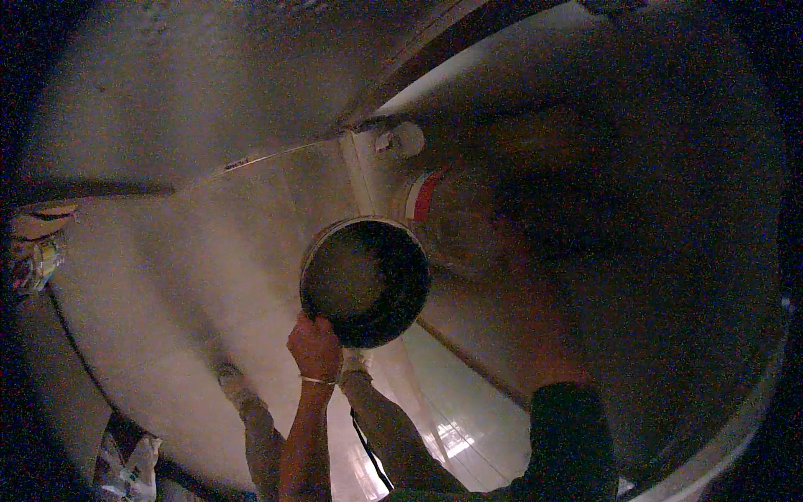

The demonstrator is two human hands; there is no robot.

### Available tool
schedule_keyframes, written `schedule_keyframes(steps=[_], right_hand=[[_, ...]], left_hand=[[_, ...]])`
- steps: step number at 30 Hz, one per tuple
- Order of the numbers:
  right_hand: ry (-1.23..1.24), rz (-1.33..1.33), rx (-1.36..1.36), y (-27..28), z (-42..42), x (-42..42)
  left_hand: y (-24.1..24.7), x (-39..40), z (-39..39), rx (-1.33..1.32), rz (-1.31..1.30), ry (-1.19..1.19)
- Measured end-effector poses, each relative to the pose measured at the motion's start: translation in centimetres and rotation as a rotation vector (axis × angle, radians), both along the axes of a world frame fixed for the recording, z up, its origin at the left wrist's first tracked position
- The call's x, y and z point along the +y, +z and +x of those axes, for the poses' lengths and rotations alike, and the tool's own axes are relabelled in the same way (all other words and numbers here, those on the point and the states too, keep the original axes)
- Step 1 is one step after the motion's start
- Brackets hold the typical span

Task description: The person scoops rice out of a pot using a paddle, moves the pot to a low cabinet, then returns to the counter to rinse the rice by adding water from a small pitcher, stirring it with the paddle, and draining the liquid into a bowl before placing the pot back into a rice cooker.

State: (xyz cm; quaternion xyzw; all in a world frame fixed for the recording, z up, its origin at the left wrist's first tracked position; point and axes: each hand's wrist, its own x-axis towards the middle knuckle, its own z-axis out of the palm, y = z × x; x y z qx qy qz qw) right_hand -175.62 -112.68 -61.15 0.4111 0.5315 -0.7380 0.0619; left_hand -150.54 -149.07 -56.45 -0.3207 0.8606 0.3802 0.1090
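My left hand grips the near-left rim of a round, deep container, like a bucket or pot, with a dark inside. A pale band is on that wrist. What the container holds is too dark to tell. A dark sleeve of my right arm reaches in from the lower right. Beyond it the arm fades into a dim reddish blur, and my right hand cannot be made out. Just past the container, to its upper right, lies a curved red and white thing.
My bare legs and feet are below the container on the pale floor. A small pale object stands beyond it. Packages lie at the far left, a plastic bag at the lower left. Deep shadow covers the right.
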Motion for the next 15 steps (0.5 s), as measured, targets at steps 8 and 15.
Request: schedule_keyframes(steps=[8,15], right_hand=[[0.107,0.032,-0.046,2.8,-1.4,4.3],[0.17,0.038,-0.072,2.3,-1.9,1.9]], left_hand=[[4.3,5.0,-2.8,-0.01,0.118,0.127],[5.4,2.6,-1.8,0.022,0.081,0.072]])
